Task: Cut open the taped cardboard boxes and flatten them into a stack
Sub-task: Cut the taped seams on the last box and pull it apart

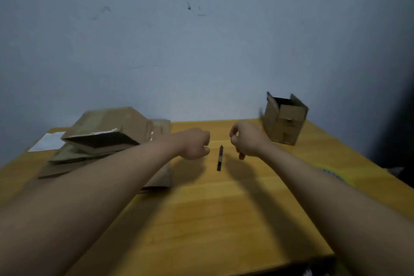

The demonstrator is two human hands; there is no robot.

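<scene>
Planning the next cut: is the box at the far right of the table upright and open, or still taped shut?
Upright and open: the box stands on its base, top flaps raised, dark interior showing.

Both bare forearms reach toward 12 o'clock. The left hand (195,144) makes an empty fist; the right hand (246,141) hangs loosely curled at its 3 o'clock.
</scene>
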